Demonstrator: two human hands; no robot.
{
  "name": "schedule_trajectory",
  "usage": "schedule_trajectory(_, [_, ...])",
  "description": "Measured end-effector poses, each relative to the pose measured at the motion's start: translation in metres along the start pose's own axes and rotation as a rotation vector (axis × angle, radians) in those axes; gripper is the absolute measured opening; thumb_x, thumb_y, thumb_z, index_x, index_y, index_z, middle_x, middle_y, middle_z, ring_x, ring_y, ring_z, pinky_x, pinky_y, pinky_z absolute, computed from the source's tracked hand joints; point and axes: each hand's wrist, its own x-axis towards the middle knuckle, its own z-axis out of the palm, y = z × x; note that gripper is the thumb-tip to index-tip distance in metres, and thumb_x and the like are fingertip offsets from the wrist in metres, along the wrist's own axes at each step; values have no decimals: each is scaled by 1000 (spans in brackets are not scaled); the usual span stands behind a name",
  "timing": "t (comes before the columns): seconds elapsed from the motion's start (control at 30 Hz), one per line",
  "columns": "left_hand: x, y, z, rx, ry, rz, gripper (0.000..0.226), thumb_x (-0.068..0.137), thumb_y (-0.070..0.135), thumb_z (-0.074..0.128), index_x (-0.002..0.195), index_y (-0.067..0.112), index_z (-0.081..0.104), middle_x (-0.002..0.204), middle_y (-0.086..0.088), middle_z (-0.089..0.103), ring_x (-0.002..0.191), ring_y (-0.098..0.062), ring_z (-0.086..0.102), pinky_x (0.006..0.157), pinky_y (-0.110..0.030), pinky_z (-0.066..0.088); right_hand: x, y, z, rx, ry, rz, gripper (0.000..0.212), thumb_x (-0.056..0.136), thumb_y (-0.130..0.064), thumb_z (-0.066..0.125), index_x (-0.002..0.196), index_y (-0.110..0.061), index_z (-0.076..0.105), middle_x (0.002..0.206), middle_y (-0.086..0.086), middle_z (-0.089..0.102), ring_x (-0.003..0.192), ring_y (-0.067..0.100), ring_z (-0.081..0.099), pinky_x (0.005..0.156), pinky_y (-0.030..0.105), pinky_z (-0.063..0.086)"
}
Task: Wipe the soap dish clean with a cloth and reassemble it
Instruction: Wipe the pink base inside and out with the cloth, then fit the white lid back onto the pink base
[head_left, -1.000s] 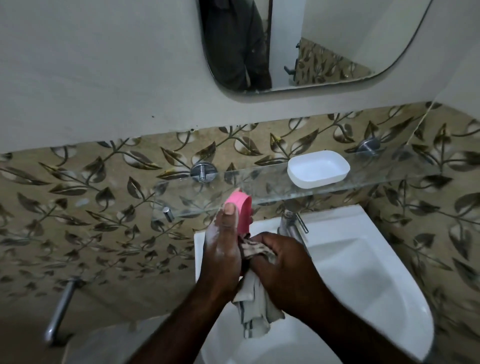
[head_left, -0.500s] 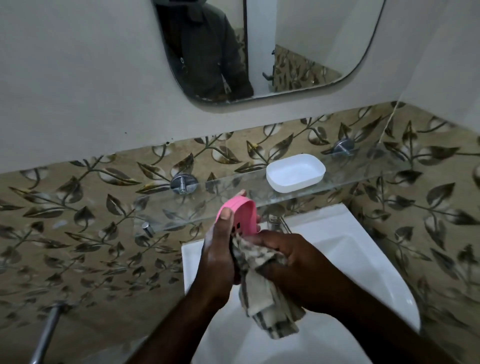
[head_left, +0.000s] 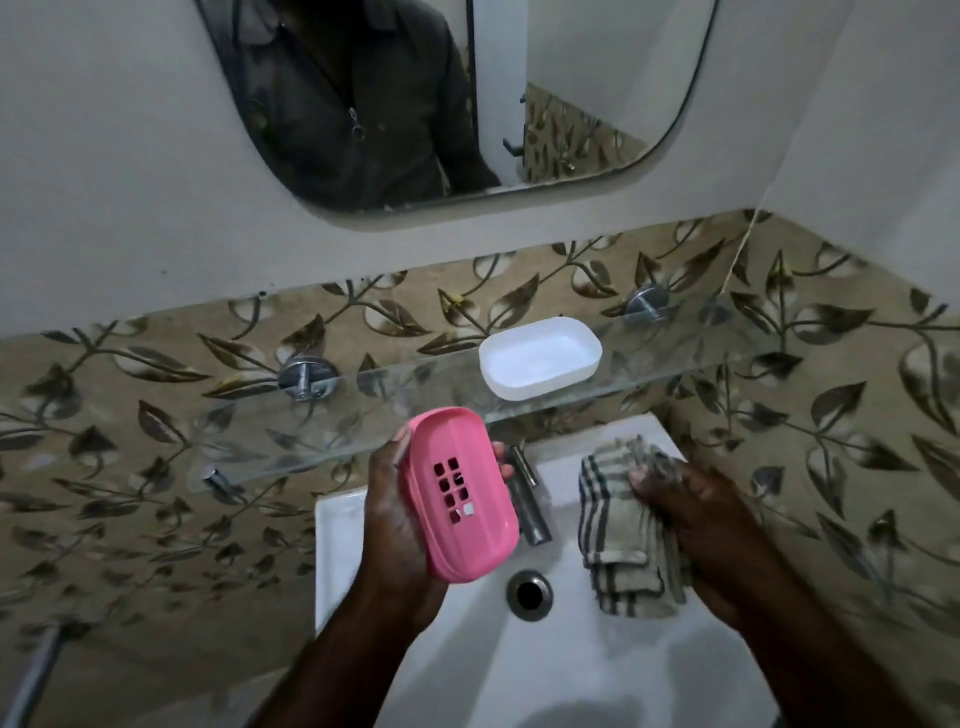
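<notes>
Left hand (head_left: 395, 525) holds one pink oval plastic soap-dish tray (head_left: 457, 493) over the near left part of the white ceramic basin (head_left: 597, 675). The palm is under the tray, the thumb lies along its left rim and the fingertips curl round its right rim. The tray is tilted towards the camera and shows eight small square drain holes in two columns of four.

The right hand (head_left: 691, 519) is well to the right of the tray. Its fingers are curled round one bunched beige cloth with dark stripes (head_left: 618, 525), which hangs over the right side of the basin. Cloth and tray are apart.

Between the two hands stands one chrome tap (head_left: 524, 499). Just nearer is the single round metal drain (head_left: 529, 594).

Farther back, one white oval plastic soap-dish base (head_left: 540, 358) sits open side up on a clear glass shelf (head_left: 701, 364), separate from the pink tray. Two round chrome brackets fix the shelf to the leaf-patterned tiled wall, one on the left (head_left: 306, 375) and one on the right (head_left: 645, 301).

Above, one rounded mirror (head_left: 597, 104) reflects a person's torso in a dark zipped jacket.
</notes>
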Motion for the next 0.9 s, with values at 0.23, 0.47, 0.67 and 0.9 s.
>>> schedule_trajectory(0.23, [8, -11, 0, -105, -30, 25, 88, 39, 60, 86, 109, 9, 73, 118, -24, 67, 100, -38, 68, 87, -60, 50, 13, 7, -19, -93, 74, 1, 13, 92, -19, 59, 95, -15, 72, 90, 14, 75, 84, 35, 71, 81, 54, 56])
schedule_trajectory(0.47, [16, -4, 15, -139, -19, 85, 91, 32, 59, 88, 107, 9, 74, 115, -24, 68, 95, -38, 69, 85, -63, 49, 59, -71, -18, -137, 170, -328, 16, 92, -24, 61, 107, -19, 63, 93, 3, 74, 80, 21, 73, 64, 36, 58])
schedule_trajectory(0.67, [19, -3, 19, -156, 9, 89, 93, 33, 58, 89, 109, 7, 72, 112, -24, 68, 91, -39, 70, 86, -66, 46, 126, -73, -17, -1147, 487, -665, 45, 81, -31, 68, 118, -8, 55, 116, 19, 56, 109, 38, 52, 91, 49, 45])
schedule_trajectory(0.9, [18, 1, 7, -244, 40, 70, 75, 71, 65, 56, 114, 5, 70, 116, -25, 66, 94, -38, 68, 92, -65, 42, 123, -70, -11, -1170, 525, -725, 25, 81, -25, 63, 104, -15, 66, 108, 17, 58, 105, 39, 51, 88, 48, 43])
